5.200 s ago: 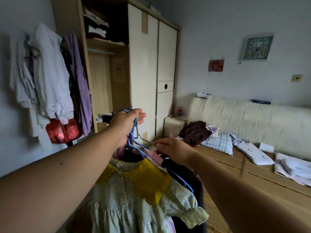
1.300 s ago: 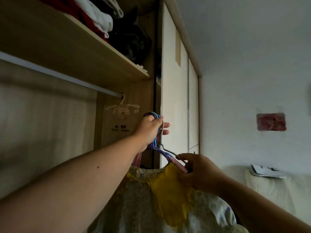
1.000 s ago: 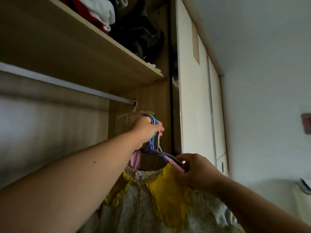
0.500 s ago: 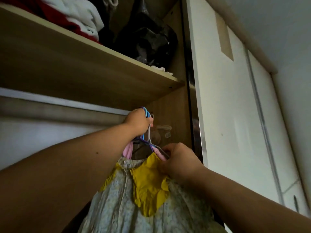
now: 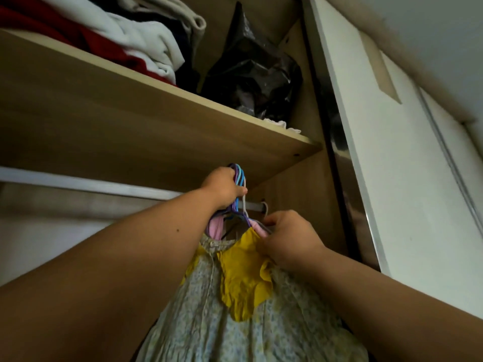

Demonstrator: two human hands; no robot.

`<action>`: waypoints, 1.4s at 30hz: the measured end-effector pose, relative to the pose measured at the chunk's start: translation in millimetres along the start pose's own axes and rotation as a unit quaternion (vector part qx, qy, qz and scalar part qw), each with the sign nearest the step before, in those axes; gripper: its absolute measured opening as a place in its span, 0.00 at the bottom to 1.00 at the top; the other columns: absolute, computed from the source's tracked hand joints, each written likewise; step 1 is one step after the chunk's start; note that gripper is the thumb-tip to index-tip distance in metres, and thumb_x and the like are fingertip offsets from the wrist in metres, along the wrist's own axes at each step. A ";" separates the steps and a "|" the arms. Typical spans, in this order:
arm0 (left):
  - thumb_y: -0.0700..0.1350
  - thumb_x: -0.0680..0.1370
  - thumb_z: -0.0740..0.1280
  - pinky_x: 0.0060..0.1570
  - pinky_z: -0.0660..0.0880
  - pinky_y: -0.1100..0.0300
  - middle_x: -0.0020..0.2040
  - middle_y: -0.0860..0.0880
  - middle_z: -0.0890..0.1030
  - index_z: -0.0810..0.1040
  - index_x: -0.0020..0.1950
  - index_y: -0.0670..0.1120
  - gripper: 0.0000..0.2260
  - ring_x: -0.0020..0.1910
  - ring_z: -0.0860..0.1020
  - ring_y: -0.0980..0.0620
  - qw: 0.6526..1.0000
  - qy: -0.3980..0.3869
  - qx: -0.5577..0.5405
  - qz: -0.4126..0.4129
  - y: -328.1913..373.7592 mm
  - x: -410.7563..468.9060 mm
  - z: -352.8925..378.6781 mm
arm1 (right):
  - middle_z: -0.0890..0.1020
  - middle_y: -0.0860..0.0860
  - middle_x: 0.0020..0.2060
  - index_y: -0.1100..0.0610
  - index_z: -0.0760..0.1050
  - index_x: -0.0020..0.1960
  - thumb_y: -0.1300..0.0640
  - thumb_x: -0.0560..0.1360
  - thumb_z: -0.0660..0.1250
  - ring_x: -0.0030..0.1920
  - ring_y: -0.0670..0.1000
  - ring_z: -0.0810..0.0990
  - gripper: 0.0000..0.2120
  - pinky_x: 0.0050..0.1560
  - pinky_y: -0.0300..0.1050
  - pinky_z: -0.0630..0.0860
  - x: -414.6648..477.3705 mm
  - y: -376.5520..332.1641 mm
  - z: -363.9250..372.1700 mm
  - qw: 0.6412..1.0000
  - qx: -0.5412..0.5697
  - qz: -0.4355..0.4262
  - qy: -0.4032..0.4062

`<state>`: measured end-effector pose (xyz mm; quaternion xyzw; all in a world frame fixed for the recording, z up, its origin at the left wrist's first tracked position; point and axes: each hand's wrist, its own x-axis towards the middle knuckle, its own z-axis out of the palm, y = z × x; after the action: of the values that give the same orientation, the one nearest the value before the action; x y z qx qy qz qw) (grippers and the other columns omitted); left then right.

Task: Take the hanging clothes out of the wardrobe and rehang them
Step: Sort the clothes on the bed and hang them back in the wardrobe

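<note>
Under the shelf (image 5: 162, 121), left hand (image 5: 222, 188) (raised) grips hangers (image 5: 239, 176).

Above me the wardrobe's wooden shelf (image 5: 146, 118) runs across, seen from below. On its left part lies a heap of folded clothes (image 5: 125, 40), white and grey pieces over something red. To the right of the heap, near the shelf's end, a crumpled black plastic bag (image 5: 251, 74) stands on it, with a small white cloth (image 5: 281, 124) at its foot, by the edge.

Dress (image 5: 235, 322) pale floral, yellow collar; hangers (image 5: 239, 176) blue, purple.
</note>
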<state>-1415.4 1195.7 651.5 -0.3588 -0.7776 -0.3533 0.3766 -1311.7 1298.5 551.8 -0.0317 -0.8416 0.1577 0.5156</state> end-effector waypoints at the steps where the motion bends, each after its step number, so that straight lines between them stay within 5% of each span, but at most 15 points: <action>1: 0.47 0.75 0.70 0.49 0.74 0.55 0.52 0.42 0.80 0.77 0.55 0.41 0.14 0.51 0.79 0.45 1.000 0.003 0.018 0.010 -4.7 5.9 0.9 | 0.83 0.56 0.40 0.58 0.80 0.48 0.46 0.75 0.64 0.42 0.55 0.81 0.15 0.41 0.46 0.75 5.3 -1.7 3.7 1.000 0.001 0.004 0.006; 12: 0.51 0.72 0.73 0.46 0.68 0.60 0.55 0.42 0.80 0.77 0.60 0.42 0.21 0.54 0.78 0.45 0.995 -0.055 0.047 0.070 -57.7 77.6 12.3 | 0.83 0.52 0.40 0.54 0.79 0.49 0.46 0.76 0.64 0.39 0.52 0.80 0.12 0.39 0.46 0.76 63.0 -1.3 52.3 0.999 -0.001 0.039 0.011; 21: 0.56 0.72 0.71 0.57 0.75 0.49 0.58 0.47 0.79 0.75 0.63 0.48 0.22 0.55 0.77 0.47 0.987 -0.060 0.122 0.087 -84.6 97.8 32.0 | 0.82 0.52 0.42 0.54 0.79 0.50 0.47 0.76 0.64 0.42 0.52 0.81 0.12 0.41 0.46 0.77 80.0 7.5 83.8 0.997 0.012 0.067 -0.024; 24: 0.58 0.70 0.72 0.48 0.76 0.52 0.49 0.48 0.80 0.77 0.52 0.48 0.18 0.47 0.78 0.49 0.976 -0.096 0.174 0.089 -84.4 95.0 31.3 | 0.80 0.51 0.38 0.54 0.79 0.49 0.49 0.74 0.66 0.37 0.49 0.77 0.10 0.33 0.39 0.71 77.2 14.6 85.8 0.997 -0.004 0.057 -0.054; 27: 0.66 0.64 0.73 0.40 0.72 0.56 0.39 0.51 0.75 0.73 0.41 0.50 0.21 0.42 0.76 0.49 0.951 -0.096 0.283 0.081 -87.7 82.9 27.6 | 0.81 0.51 0.41 0.54 0.79 0.49 0.54 0.69 0.70 0.38 0.49 0.77 0.10 0.36 0.41 0.73 66.9 23.3 98.4 0.991 -0.016 0.058 -0.117; 33: 0.66 0.63 0.73 0.51 0.71 0.53 0.58 0.49 0.75 0.69 0.62 0.50 0.34 0.58 0.75 0.46 0.938 -0.070 0.321 0.113 -89.0 71.6 23.0 | 0.80 0.52 0.37 0.53 0.77 0.36 0.44 0.75 0.64 0.40 0.50 0.77 0.15 0.45 0.41 0.74 65.2 29.0 96.7 0.983 0.097 0.073 -0.138; 37: 0.62 0.70 0.70 0.58 0.72 0.54 0.64 0.50 0.75 0.67 0.69 0.54 0.31 0.60 0.74 0.48 0.916 -0.144 0.337 0.163 -92.8 68.4 16.2 | 0.80 0.57 0.56 0.58 0.78 0.57 0.55 0.78 0.62 0.49 0.52 0.77 0.12 0.37 0.38 0.70 69.0 32.6 93.6 0.981 0.059 0.099 -0.156; 42: 0.64 0.69 0.69 0.58 0.72 0.54 0.66 0.49 0.74 0.66 0.70 0.51 0.34 0.63 0.73 0.47 0.908 -0.117 0.367 0.164 -97.7 62.0 9.5 | 0.80 0.52 0.60 0.56 0.78 0.59 0.52 0.79 0.60 0.61 0.52 0.76 0.14 0.59 0.41 0.71 69.3 34.2 84.2 0.984 0.000 0.075 -0.160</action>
<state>-1527.6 1173.4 671.9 -0.3566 -0.8208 0.0686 0.4409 -1421.6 1326.3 565.8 -0.0692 -0.9085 0.1992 0.3607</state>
